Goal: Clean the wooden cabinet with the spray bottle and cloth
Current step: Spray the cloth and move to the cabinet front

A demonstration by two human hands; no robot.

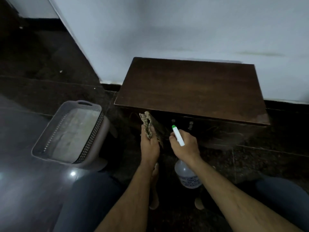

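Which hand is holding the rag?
The left hand grips the patterned cloth near the cabinet front; the right hand holds the white spray bottle instead.

From my view down, I see both forearms bare to the edge of the picture, with no sleeve, watch or band on either wrist. My left hand (149,144) and right hand (185,144) wear no gloves and no rings that I can make out in the dim light. My legs are in dark blue-grey trousers, one knee (93,190) at lower left, the other knee (282,193) at lower right. My feet are bare; one foot (154,186) shows between my forearms, its toes blurred.
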